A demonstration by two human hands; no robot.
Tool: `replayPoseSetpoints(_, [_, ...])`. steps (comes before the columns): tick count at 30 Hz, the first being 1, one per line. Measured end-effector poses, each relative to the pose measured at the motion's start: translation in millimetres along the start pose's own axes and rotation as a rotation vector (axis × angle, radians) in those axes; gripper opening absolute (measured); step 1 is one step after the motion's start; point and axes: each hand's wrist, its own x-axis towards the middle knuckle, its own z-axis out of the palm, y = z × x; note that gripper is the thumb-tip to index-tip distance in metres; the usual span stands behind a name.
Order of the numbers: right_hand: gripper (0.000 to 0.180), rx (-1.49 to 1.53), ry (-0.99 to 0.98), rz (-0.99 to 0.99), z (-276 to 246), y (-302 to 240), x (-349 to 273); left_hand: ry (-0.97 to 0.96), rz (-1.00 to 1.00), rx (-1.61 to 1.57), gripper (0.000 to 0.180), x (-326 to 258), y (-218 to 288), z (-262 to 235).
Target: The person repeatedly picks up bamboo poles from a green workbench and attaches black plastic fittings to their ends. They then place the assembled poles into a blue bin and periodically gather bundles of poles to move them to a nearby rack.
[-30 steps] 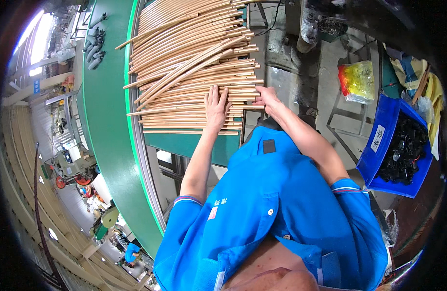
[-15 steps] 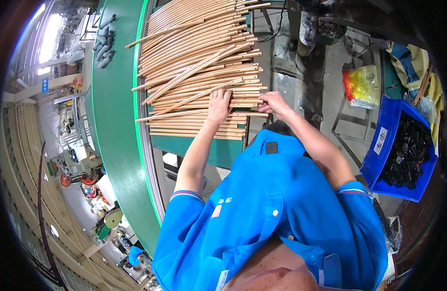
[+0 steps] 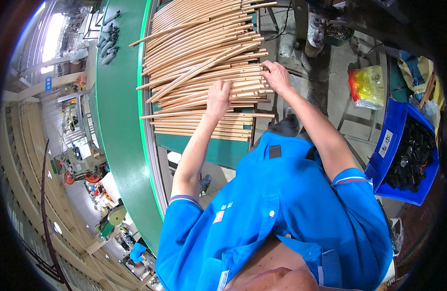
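Observation:
A large pile of long tan metal tubes (image 3: pixel 204 53) lies across a green table (image 3: pixel 119 97). My left hand (image 3: pixel 218 97) rests flat on top of the tubes near the pile's near edge, fingers spread. My right hand (image 3: pixel 276 76) is at the tubes' right ends, fingers curled around the tips of a few of them. I wear a blue short-sleeved shirt.
A blue bin (image 3: pixel 403 155) of black parts stands on the floor at right, with a yellow plastic bag (image 3: pixel 366 87) beyond it. Grey tools (image 3: pixel 107 36) lie on the far part of the green table. Factory machines (image 3: pixel 80 167) show at left.
Both hands moved farther up the pile; my right hand shifted from the near tubes' ends to ends deeper in the stack.

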Motion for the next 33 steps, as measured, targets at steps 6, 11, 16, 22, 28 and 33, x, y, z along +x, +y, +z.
replayPoseSetpoints(6, [0.026, 0.333, -0.116, 0.047, 0.9, 8.2, 13.2, -0.078, -0.063, -0.112, 0.054, 42.0, -14.0, -21.6])
replayPoseSetpoints(11, [0.013, 0.660, -0.251, 0.060, -36.5, -53.5, 10.1, 0.055, -0.078, 0.026, 0.044, 45.7, -12.9, -21.1])
replayPoseSetpoints(16, [0.023, 0.945, -0.592, -0.176, -76.3, -125.5, 23.2, 0.305, -0.064, 0.158, 0.046, 53.2, -20.7, -80.2])
replayPoseSetpoints(22, [0.027, 0.720, -0.442, 0.004, -85.3, -44.3, 19.2, 0.530, -0.368, 0.319, 0.023, 32.8, -108.8, -244.1])
replayPoseSetpoints(28, [0.020, 0.603, -0.484, 0.311, -50.7, 61.4, -52.7, 1.326, -0.718, -0.842, 0.024, 49.3, -175.4, -422.1])
replayPoseSetpoints(33, [0.016, 0.571, -0.495, 0.302, -24.8, 106.1, -80.0, 1.288, -0.953, -1.257, 0.010, -90.4, -441.0, -366.9])
